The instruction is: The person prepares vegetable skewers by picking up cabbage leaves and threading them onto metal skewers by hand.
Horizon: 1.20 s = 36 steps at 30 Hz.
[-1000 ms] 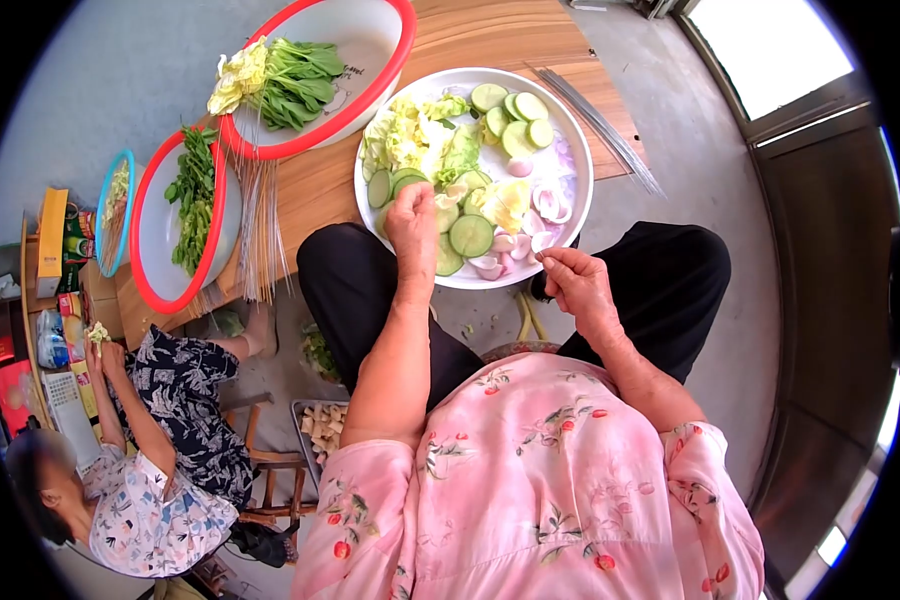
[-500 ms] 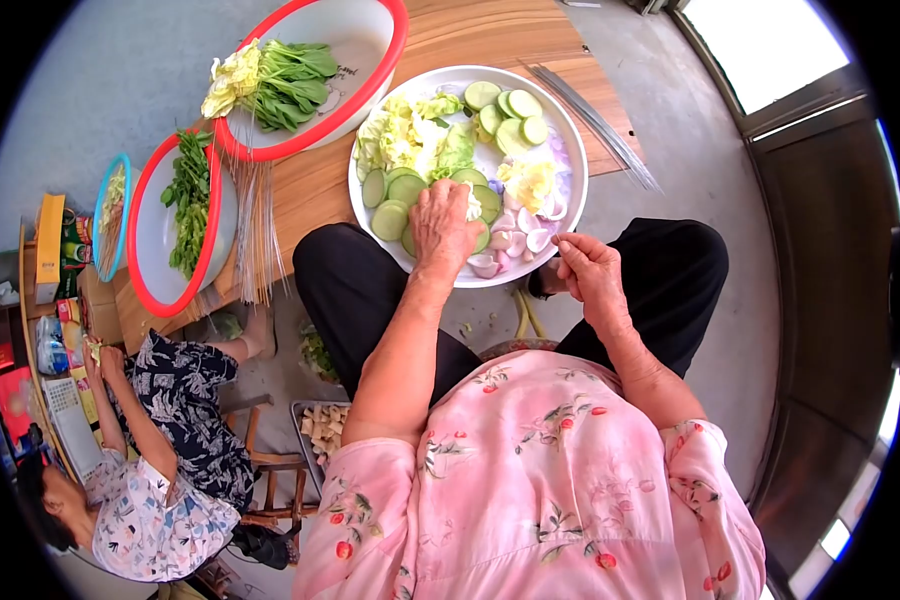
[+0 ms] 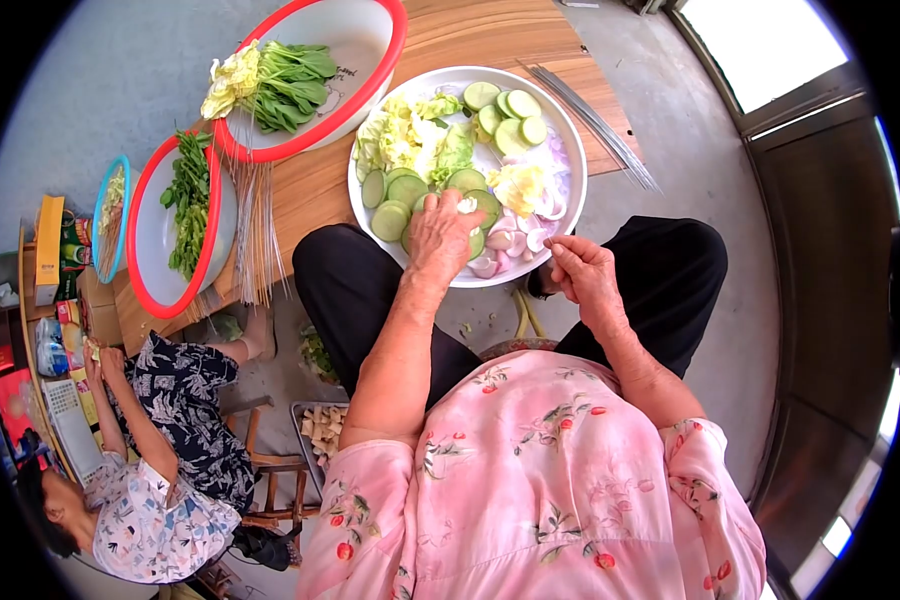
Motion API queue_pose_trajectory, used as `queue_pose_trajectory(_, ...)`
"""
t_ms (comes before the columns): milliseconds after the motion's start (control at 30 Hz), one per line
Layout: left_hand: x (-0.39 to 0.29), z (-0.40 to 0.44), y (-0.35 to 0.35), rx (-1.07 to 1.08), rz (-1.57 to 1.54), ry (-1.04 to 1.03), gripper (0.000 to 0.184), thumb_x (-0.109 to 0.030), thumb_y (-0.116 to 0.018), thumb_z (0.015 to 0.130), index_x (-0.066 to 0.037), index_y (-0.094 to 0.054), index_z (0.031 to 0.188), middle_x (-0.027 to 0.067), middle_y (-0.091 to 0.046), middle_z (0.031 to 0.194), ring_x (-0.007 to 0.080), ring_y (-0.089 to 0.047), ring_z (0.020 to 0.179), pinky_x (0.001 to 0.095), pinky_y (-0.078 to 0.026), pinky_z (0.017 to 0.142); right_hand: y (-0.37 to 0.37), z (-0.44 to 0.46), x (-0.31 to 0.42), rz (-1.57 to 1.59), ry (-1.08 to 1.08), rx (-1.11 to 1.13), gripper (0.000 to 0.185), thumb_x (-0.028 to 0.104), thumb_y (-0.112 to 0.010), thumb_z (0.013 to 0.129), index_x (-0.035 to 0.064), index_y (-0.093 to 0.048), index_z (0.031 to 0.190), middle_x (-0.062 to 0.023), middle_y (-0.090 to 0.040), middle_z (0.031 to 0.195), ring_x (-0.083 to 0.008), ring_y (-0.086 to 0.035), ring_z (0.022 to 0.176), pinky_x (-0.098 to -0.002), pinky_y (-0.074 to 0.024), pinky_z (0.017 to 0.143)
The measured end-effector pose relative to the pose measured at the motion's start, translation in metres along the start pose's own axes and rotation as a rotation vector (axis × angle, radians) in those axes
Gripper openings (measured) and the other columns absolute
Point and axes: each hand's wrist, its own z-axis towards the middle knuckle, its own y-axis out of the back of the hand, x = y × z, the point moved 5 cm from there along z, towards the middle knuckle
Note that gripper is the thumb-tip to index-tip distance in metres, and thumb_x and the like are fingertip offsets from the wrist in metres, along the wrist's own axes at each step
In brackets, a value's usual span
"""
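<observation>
Two hands of ours are at the tray (image 3: pixel 581 190): our left hand (image 3: pixel 442 238) is over cucumber (image 3: pixel 392 220) inside its near side, a pale scrap (image 3: pixel 467 205) at the fingertips, and we cannot tell whether it grips anything. Our right hand (image 3: pixel 582 268), thumb and finger pinched narrow, is at its near right rim by onion (image 3: pixel 505 240), any hold too small to tell.

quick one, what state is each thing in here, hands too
white plate: loaded, partly bare
cucumber slices: cut into rounds, some overlapping
onion pieces: cut, loosely scattered
left hand: down at the cucumber slices, grip hidden
right hand: pinched shut near the plate's rim
upper basin: red-rimmed, partly filled
leafy greens: whole, bunched
thin rods: loosely bundled
</observation>
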Motion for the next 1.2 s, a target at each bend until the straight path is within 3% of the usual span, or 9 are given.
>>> queue_pose_trajectory(67, -0.002, -0.001, 0.003, -0.05, -0.039, 0.003, 0.032, 0.0, -0.058, 0.066, -0.015, -0.067, 0.093, 0.0134, -0.051, 0.111, 0.0318, -0.05, 0.098, 0.0391, -0.043, 0.085, 0.0, 0.0, 0.0, 0.003, 0.004, 0.003, 0.018, 0.012, -0.055, 0.089, 0.0001, -0.064, 0.098, 0.0008, -0.051, 0.057, -0.0029, -0.033, 0.038, -0.017, -0.0222, 0.034)
queue_pose_trajectory(200, -0.001, -0.002, 0.007, -0.149, -0.085, -0.008, 0.032, 0.0, -0.058, 0.067, -0.014, -0.065, 0.095, 0.0107, -0.05, 0.108, 0.0318, -0.049, 0.098, 0.0386, -0.044, 0.08, 0.001, -0.001, 0.0, 0.005, 0.0, 0.004, 0.018, 0.012, -0.055, 0.089, 0.0001, -0.064, 0.098, 0.0008, -0.05, 0.056, -0.003, -0.032, 0.038, -0.017, -0.0218, 0.034)
queue_pose_trajectory(267, 0.003, -0.001, 0.01, -0.171, -0.273, 0.108, 0.041, 0.001, -0.055, 0.07, -0.013, -0.058, 0.109, 0.0141, -0.052, 0.106, 0.0358, -0.049, 0.099, 0.0395, -0.043, 0.086, 0.001, -0.001, 0.0, 0.006, -0.004, 0.005, 0.018, 0.012, -0.055, 0.089, 0.0, -0.064, 0.098, 0.0008, -0.05, 0.056, -0.0029, -0.033, 0.038, -0.017, -0.0217, 0.034)
queue_pose_trajectory(400, 0.02, -0.002, 0.007, -0.334, -0.371, 0.201, 0.043, -0.003, -0.056, 0.075, -0.009, -0.05, 0.117, 0.013, -0.054, 0.102, 0.0326, -0.055, 0.093, 0.0379, -0.045, 0.082, -0.001, -0.005, 0.0, 0.018, -0.012, 0.039, 0.017, 0.012, -0.056, 0.088, 0.0002, -0.064, 0.097, 0.0005, -0.051, 0.056, -0.0038, -0.035, 0.038, -0.0182, -0.0247, 0.035)
queue_pose_trajectory(467, 0.04, -0.012, 0.006, -0.479, -1.201, 0.601, 0.035, -0.006, -0.059, 0.077, -0.004, -0.053, 0.111, 0.0092, -0.056, 0.095, 0.0209, -0.057, 0.085, 0.0311, -0.046, 0.074, -0.005, -0.008, -0.002, 0.016, -0.021, 0.057, 0.016, 0.011, -0.057, 0.087, 0.0005, -0.065, 0.097, 0.0004, -0.052, 0.056, -0.0044, -0.037, 0.039, -0.0188, -0.0277, 0.036)
queue_pose_trajectory(500, 0.043, -0.014, 0.007, -0.483, -1.405, 0.646, 0.032, -0.005, -0.054, 0.083, -0.001, -0.051, 0.114, 0.0078, -0.056, 0.095, 0.015, -0.055, 0.087, 0.027, -0.046, 0.073, -0.007, -0.009, -0.003, 0.003, -0.019, 0.071, 0.016, 0.012, -0.056, 0.088, 0.0005, -0.064, 0.096, 0.0004, -0.051, 0.056, -0.0042, -0.035, 0.038, -0.0188, -0.0256, 0.034)
queue_pose_trajectory(600, 0.054, -0.017, 0.002, -0.56, -1.768, 0.672, 0.034, -0.003, -0.053, 0.084, -0.001, -0.048, 0.118, 0.0098, -0.056, 0.099, 0.0169, -0.056, 0.088, 0.0281, -0.048, 0.073, -0.015, -0.015, -0.007, -0.014, -0.037, 0.103, 0.015, 0.011, -0.056, 0.089, 0.0008, -0.064, 0.095, 0.0003, -0.051, 0.056, -0.004, -0.034, 0.037, -0.019, -0.0243, 0.033)
queue_pose_trajectory(1133, 0.053, -0.017, 0.001, -0.762, -1.832, 0.646, 0.025, -0.007, -0.055, 0.086, -0.001, -0.046, 0.108, 0.0108, -0.054, 0.093, 0.0162, -0.055, 0.074, 0.0453, -0.053, 0.076, -0.024, -0.02, -0.024, -0.235, -0.046, 0.234, 0.018, 0.014, -0.057, 0.088, 0.002, -0.065, 0.098, 0.0012, -0.052, 0.056, -0.0036, -0.039, 0.042, -0.0195, -0.0319, 0.038)
queue_pose_trajectory(1200, 0.054, -0.019, -0.001, -0.766, -1.845, 0.633, 0.021, -0.008, -0.056, 0.086, -0.002, -0.048, 0.103, 0.0108, -0.055, 0.096, 0.0208, -0.057, 0.082, 0.0468, -0.052, 0.078, -0.023, -0.019, -0.025, -0.246, -0.033, 0.221, 0.018, 0.014, -0.057, 0.087, 0.0023, -0.065, 0.097, 0.0013, -0.052, 0.056, -0.0035, -0.039, 0.041, -0.0195, -0.0318, 0.038)
